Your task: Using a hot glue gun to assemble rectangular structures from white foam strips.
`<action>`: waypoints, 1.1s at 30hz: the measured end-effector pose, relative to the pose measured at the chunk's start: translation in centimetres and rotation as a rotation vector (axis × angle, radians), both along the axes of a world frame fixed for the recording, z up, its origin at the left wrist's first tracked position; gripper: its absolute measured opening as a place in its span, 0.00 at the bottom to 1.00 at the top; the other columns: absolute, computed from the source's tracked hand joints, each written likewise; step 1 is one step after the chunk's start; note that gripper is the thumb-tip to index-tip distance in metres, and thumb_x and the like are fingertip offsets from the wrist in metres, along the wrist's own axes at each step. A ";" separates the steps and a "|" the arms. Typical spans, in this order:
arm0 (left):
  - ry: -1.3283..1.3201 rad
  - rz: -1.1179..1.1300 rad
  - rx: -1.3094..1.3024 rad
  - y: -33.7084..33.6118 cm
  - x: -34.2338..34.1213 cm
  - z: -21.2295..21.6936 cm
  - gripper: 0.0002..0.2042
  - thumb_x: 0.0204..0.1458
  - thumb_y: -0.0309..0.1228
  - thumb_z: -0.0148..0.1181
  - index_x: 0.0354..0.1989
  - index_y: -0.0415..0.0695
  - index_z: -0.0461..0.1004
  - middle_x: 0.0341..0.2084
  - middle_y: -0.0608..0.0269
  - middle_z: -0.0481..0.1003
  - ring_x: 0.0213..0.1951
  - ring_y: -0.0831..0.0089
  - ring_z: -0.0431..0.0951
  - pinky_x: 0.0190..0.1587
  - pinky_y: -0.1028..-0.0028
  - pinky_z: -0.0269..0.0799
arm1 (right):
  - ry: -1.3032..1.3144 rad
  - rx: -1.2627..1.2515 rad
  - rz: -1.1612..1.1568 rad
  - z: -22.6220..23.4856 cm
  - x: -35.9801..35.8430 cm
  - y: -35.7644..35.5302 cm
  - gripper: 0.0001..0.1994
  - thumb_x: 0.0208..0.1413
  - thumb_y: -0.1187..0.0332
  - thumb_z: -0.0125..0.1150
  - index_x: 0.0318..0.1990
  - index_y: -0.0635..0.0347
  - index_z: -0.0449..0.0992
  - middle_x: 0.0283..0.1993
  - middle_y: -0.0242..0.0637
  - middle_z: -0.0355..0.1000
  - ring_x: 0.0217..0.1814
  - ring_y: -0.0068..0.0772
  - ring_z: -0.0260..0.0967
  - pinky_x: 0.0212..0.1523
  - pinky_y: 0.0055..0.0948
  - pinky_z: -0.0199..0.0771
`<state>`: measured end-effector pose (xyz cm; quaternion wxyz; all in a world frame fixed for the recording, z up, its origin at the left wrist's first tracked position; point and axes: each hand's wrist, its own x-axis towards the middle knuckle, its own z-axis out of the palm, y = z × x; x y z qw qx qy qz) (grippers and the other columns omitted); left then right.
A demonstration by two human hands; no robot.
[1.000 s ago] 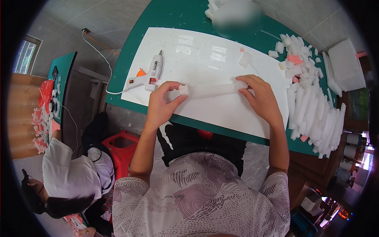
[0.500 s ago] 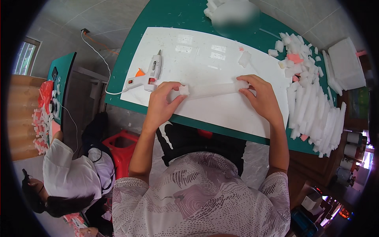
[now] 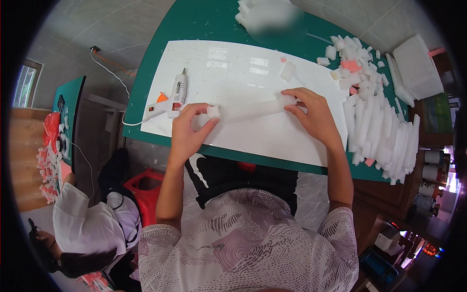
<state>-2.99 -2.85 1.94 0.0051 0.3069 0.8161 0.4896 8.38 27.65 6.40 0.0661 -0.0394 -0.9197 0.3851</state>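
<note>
A long, whitish, translucent foam strip (image 3: 253, 111) lies crosswise before me, low over the white board (image 3: 233, 68). At its left end is a small white foam block (image 3: 213, 112), pinched between thumb and fingers of my left hand (image 3: 188, 132). My right hand (image 3: 312, 116) grips the strip's other end, thumb on the near side and fingers on the far side. Close by my left hand, a white glue gun (image 3: 179, 92) with an orange trigger rests on the board, its nozzle pointing away from me. Farther back lies a loose foam piece (image 3: 288, 71).
Foam strips (image 3: 379, 131) and foam chunks (image 3: 357, 58) pile up on the green table (image 3: 151, 68) at right. A large foam block (image 3: 418, 65) stands behind them. White foam lies at the far edge. A cord (image 3: 112, 69) runs from the glue gun. Someone (image 3: 87, 219) works at left.
My view has shifted slightly, so the board and table appear lower and farther left. Both hands keep hold of the foam strip, with only slight finger movement.
</note>
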 end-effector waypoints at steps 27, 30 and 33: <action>0.005 -0.085 -0.040 2.8 -3.1 0.2 0.28 0.49 0.27 0.70 0.60 0.42 0.69 0.50 0.51 0.76 0.49 0.59 0.77 0.54 0.66 0.73 | -0.109 -0.025 -0.041 -2.7 -2.4 1.4 0.35 0.48 0.73 0.74 0.66 0.46 0.70 0.58 0.42 0.73 0.45 0.33 0.72 0.48 0.27 0.78; -0.135 -0.056 -0.204 3.0 -3.0 0.7 0.31 0.48 0.27 0.71 0.63 0.45 0.66 0.49 0.49 0.75 0.47 0.57 0.77 0.53 0.65 0.73 | -0.137 -0.007 -0.041 -2.8 -2.7 1.1 0.34 0.48 0.72 0.73 0.66 0.45 0.71 0.60 0.43 0.73 0.43 0.33 0.73 0.47 0.26 0.76; -0.124 -0.062 -0.244 3.0 -3.1 0.4 0.32 0.48 0.26 0.70 0.64 0.48 0.65 0.46 0.49 0.74 0.45 0.57 0.76 0.51 0.65 0.73 | -0.127 -0.047 -0.029 -2.7 -2.7 1.0 0.34 0.48 0.73 0.72 0.66 0.45 0.71 0.61 0.43 0.73 0.44 0.33 0.73 0.47 0.25 0.76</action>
